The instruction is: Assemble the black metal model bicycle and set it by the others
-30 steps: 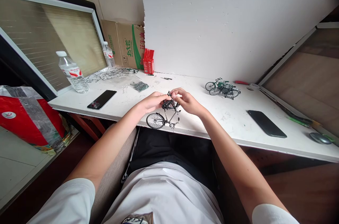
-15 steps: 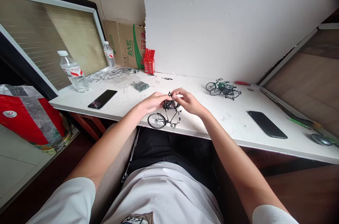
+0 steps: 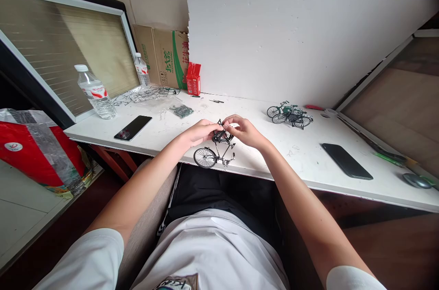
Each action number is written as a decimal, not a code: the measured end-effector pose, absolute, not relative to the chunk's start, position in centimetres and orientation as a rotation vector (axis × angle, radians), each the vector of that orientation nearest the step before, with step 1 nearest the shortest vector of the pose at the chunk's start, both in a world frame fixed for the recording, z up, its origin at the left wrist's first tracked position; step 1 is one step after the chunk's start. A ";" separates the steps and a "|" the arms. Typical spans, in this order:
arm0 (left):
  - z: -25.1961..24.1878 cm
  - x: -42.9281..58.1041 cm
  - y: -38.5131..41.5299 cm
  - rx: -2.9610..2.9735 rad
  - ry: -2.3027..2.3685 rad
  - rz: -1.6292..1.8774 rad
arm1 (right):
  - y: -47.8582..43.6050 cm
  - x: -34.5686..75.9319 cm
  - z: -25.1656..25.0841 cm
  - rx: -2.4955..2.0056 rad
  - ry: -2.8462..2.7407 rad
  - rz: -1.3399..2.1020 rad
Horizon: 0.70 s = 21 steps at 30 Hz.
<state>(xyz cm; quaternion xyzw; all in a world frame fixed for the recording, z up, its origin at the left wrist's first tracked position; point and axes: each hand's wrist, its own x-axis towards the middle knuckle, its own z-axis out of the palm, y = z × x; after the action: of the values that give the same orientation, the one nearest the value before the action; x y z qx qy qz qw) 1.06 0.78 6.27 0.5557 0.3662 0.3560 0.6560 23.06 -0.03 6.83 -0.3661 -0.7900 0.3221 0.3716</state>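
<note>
A small black model bicycle (image 3: 216,149) is held upright over the near edge of the white table (image 3: 281,153), its lower wheel hanging just at the edge. My left hand (image 3: 197,132) is closed, pinching the bicycle's upper part from the left. My right hand (image 3: 244,131) is closed too, its fingertips pinching the same upper part from the right. What exactly the fingertips grip there is too small to make out.
Finished green model bicycles (image 3: 290,115) stand at the back right. Two black phones (image 3: 133,127) (image 3: 347,161) lie flat on the table. Water bottles (image 3: 94,93), a red carton (image 3: 193,78), a cardboard box (image 3: 164,57), parts sprues (image 3: 147,94) and a white foam board (image 3: 302,34) are behind.
The hands and the black bicycle have barely shifted; the fingers made small adjustments at its upper part. The view moved slightly.
</note>
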 end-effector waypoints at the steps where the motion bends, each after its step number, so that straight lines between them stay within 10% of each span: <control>1: 6.3 1.1 0.7 1.259 0.832 0.807 | 0.0 23.1 6.8 -0.938 -2.015 0.854; 21: 7.2 1.1 -0.3 1.396 0.838 0.751 | 0.4 23.9 6.8 -0.934 -1.975 1.040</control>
<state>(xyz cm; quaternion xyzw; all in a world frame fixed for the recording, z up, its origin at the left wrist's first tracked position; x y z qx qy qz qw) 1.05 -0.31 7.16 0.6083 0.3650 0.3273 0.6242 23.87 0.44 6.76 -0.3611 -0.7637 0.4020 0.3531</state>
